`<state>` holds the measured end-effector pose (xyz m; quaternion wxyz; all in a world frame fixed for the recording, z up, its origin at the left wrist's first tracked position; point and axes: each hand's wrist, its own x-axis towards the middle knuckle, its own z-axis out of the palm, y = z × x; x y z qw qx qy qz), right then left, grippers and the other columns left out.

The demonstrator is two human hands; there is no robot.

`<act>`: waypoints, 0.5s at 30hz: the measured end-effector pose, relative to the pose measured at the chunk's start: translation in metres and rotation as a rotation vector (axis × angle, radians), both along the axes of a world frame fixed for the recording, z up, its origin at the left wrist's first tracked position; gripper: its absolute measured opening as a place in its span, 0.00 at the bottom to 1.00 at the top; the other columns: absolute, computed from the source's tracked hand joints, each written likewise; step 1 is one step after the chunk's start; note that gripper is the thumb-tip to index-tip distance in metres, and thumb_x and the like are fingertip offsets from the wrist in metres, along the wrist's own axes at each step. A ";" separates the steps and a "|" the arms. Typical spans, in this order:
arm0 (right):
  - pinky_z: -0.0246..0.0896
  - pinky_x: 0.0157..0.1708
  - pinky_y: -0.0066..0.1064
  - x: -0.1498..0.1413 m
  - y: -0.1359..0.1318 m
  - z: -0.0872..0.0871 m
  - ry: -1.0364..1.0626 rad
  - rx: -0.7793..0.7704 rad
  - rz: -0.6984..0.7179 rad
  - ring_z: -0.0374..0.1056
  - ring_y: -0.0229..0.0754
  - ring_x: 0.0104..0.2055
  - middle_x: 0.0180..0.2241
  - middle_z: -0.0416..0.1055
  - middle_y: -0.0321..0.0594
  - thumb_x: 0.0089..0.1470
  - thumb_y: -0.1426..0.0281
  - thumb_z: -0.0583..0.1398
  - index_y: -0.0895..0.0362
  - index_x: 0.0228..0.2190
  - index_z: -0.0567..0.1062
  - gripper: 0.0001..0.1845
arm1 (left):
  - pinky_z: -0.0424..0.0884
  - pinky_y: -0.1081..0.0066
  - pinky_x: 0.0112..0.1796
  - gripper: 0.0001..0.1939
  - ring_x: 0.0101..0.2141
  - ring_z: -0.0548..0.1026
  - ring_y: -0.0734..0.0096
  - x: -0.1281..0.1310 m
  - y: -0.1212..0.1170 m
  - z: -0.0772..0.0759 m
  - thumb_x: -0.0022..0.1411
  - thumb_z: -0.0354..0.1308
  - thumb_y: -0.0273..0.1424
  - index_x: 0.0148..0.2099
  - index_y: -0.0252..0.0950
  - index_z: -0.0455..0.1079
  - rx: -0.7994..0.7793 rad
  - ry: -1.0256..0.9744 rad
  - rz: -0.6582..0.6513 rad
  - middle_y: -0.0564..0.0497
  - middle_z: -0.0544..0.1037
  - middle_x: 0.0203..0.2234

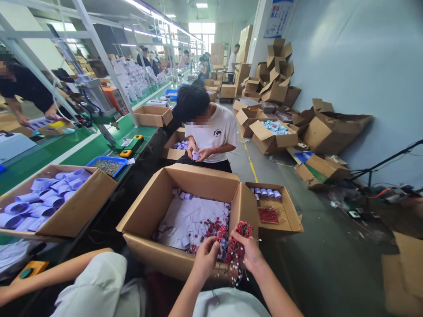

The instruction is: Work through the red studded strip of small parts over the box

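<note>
My right hand (250, 252) is closed around a bunch of small red parts with thin wires (236, 259), whose pale tips dangle below. To its left, my left hand (205, 259) has thumb and fingers pinched together at the edge of more red parts; what lies in the pinch is too small to tell. Both hands are over the near right side of a big open cardboard box (148, 246). Inside it are a white sheet (198, 215), several small pale purple pieces, and loose red round parts (211, 226).
A box of purple cups (94, 200) stands at the left, beside a blue tray (115, 163) of small parts. Right of the big box, a low carton (287, 215) holds purple cups and red parts. A co-worker (211, 132) sits opposite; another person's arm (59, 273) reaches in at lower left.
</note>
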<state>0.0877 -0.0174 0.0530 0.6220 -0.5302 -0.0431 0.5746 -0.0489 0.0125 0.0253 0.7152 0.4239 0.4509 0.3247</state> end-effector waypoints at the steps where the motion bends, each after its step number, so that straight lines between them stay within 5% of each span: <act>1: 0.64 0.23 0.30 -0.003 0.004 0.001 -0.063 0.007 0.014 0.68 0.38 0.18 0.16 0.74 0.34 0.29 0.66 0.72 0.59 0.20 0.75 0.15 | 0.63 0.74 0.23 0.25 0.20 0.68 0.76 -0.002 0.001 -0.001 0.45 0.63 0.51 0.36 0.34 0.71 0.051 0.016 -0.016 0.54 0.75 0.22; 5: 0.62 0.24 0.30 -0.013 0.020 0.006 -0.310 -0.014 0.053 0.67 0.38 0.21 0.19 0.73 0.32 0.27 0.65 0.71 0.57 0.24 0.75 0.18 | 0.69 0.69 0.36 0.22 0.33 0.74 0.66 -0.005 0.009 -0.003 0.48 0.61 0.45 0.37 0.31 0.75 0.166 0.063 -0.049 0.44 0.80 0.33; 11: 0.61 0.31 0.29 -0.009 0.033 0.008 -0.789 0.189 0.212 0.65 0.38 0.26 0.21 0.70 0.29 0.38 0.66 0.65 0.54 0.23 0.70 0.10 | 0.61 0.74 0.23 0.18 0.18 0.66 0.76 0.018 0.015 -0.010 0.48 0.60 0.45 0.29 0.32 0.73 -0.004 0.038 0.048 0.56 0.69 0.15; 15: 0.61 0.30 0.29 0.000 0.037 0.012 -0.828 0.225 0.314 0.65 0.38 0.26 0.21 0.68 0.30 0.42 0.64 0.63 0.54 0.24 0.68 0.10 | 0.62 0.74 0.23 0.18 0.19 0.67 0.76 0.034 0.014 -0.008 0.48 0.62 0.45 0.29 0.32 0.73 0.026 0.041 0.168 0.56 0.69 0.15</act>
